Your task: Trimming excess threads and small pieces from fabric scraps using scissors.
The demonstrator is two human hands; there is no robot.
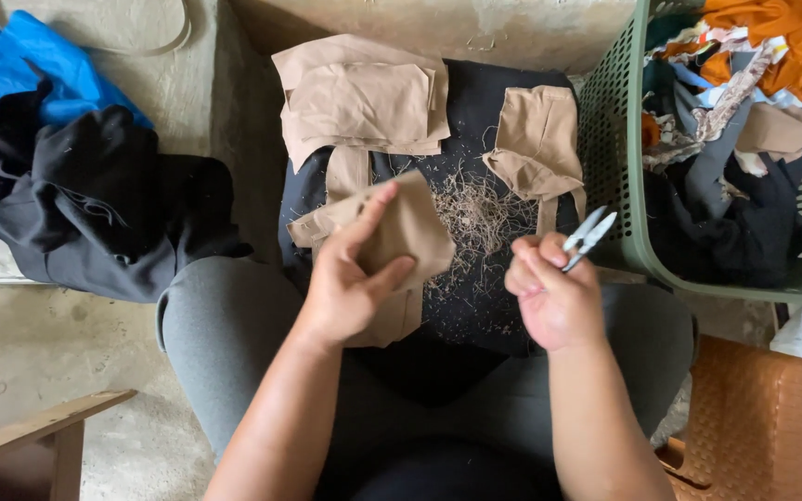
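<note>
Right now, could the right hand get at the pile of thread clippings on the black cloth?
Probably yes: the right hand, holding snips, hovers beside the thread clippings with nothing between them.

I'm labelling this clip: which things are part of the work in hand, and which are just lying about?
In use: left hand holding tan cloth piece; right hand holding snips; tan pieces; thread clippings.

Lying about: green basket, black garment, blue bag, wooden frame.
</note>
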